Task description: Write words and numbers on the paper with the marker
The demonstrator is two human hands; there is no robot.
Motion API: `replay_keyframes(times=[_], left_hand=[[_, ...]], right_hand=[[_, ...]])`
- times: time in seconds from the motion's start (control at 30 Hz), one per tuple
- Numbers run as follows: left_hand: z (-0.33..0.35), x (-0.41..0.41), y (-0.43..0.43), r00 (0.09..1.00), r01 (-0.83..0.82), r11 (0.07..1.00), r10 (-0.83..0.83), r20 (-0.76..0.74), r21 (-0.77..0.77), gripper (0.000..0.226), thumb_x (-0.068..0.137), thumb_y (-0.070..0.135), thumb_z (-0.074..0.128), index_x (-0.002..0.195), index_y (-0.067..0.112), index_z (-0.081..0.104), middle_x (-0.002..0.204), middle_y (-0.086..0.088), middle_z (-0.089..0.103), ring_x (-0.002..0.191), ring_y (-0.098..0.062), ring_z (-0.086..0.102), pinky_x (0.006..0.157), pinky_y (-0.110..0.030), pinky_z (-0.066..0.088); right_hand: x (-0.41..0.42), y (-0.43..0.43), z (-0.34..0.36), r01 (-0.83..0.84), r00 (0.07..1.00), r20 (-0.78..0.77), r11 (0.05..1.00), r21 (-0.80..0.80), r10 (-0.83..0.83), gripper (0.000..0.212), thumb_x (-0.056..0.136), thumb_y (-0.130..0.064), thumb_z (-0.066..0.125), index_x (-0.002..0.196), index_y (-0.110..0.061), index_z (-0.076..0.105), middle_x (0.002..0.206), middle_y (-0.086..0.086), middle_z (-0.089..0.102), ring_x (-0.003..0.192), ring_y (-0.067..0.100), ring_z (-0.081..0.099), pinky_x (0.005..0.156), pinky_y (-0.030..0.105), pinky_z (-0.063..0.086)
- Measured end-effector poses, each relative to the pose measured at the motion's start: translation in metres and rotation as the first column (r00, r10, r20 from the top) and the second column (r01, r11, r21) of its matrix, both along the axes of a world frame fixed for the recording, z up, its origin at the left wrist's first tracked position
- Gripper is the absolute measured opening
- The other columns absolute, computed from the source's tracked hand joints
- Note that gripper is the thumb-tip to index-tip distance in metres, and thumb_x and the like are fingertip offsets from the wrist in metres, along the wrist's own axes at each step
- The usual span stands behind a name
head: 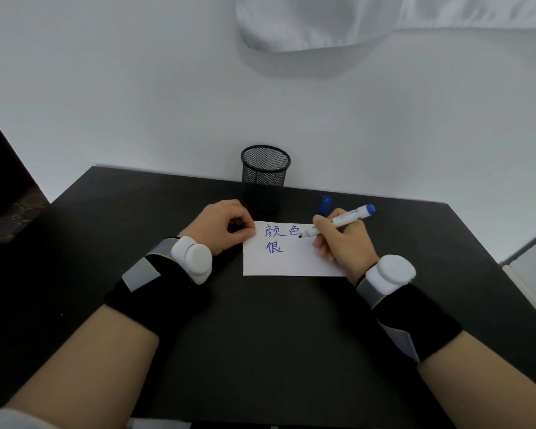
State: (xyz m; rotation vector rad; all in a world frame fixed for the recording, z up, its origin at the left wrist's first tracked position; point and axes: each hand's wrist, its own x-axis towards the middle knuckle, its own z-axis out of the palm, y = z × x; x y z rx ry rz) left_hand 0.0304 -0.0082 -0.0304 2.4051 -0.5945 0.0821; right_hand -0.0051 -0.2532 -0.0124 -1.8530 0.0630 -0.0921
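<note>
Both hands flank the paper (291,258); right (341,239) grips marker (338,222).

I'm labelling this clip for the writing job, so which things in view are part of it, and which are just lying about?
In use:
paper, with blue characters on it
marker, held in the right hand
left hand, steadying the paper's corner
table, under the paper

Lying about:
mesh pen cup
blue marker cap
</note>
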Motion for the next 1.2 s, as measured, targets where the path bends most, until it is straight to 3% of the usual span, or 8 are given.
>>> replay_keyframes(times=[0.23, 0.57, 0.8, 1.2], left_hand=[[0.0004, -0.0047, -0.0074, 0.996, 0.038, 0.998, -0.042, 0.076, 0.057, 0.004, 0.084, 0.025, 0.067, 0.087, 0.022, 0.069, 0.095, 0.009, 0.059, 0.090, -0.008, 0.052, 0.080, -0.017, 0.041], [0.0005, -0.0057, -0.0066, 0.996, 0.057, 0.998, -0.059, 0.062, 0.035, 0.002, 0.083, 0.025, 0.069, 0.085, 0.025, 0.068, 0.094, 0.009, 0.060, 0.090, -0.010, 0.053, 0.086, -0.029, 0.046], [0.0002, -0.0050, -0.0068, 0.997, 0.047, 0.998, -0.049, 0.053, 0.030, 0.005, 0.083, 0.025, 0.069, 0.088, 0.023, 0.069, 0.096, 0.008, 0.061, 0.091, -0.010, 0.054, 0.085, -0.027, 0.047], [-0.0001, -0.0046, -0.0059, 0.998, 0.041, 0.999, -0.043, 0.043, 0.035, 0.005, 0.083, 0.026, 0.069, 0.088, 0.024, 0.069, 0.096, 0.010, 0.060, 0.090, -0.005, 0.052, 0.083, -0.021, 0.044]], right_hand=[[-0.0056, -0.0008, -0.0019, -0.061, 0.998, 0.017, 0.998, 0.010, 0.061, 0.022, 0.096, -0.020, 0.060, 0.083, -0.003, 0.053, 0.068, 0.017, 0.065, 0.045, 0.016, 0.057, 0.045, 0.023, 0.051], [-0.0061, -0.0024, -0.0042, -0.112, 0.992, 0.034, 0.985, -0.132, 0.118, 0.026, 0.093, -0.026, 0.063, 0.082, -0.004, 0.054, 0.064, 0.005, 0.067, 0.047, 0.009, 0.054, 0.047, 0.016, 0.046], [-0.0025, -0.0035, -0.0074, -0.120, 0.992, 0.027, 0.979, -0.166, 0.126, 0.027, 0.092, -0.028, 0.064, 0.084, -0.004, 0.055, 0.068, 0.006, 0.069, 0.051, 0.010, 0.057, 0.054, 0.019, 0.052], [-0.0059, -0.0012, -0.0027, -0.083, 0.994, 0.061, 0.981, -0.176, 0.095, 0.025, 0.090, -0.013, 0.061, 0.069, -0.010, 0.048, 0.061, 0.013, 0.061, 0.041, 0.003, 0.053, 0.047, 0.022, 0.048]])
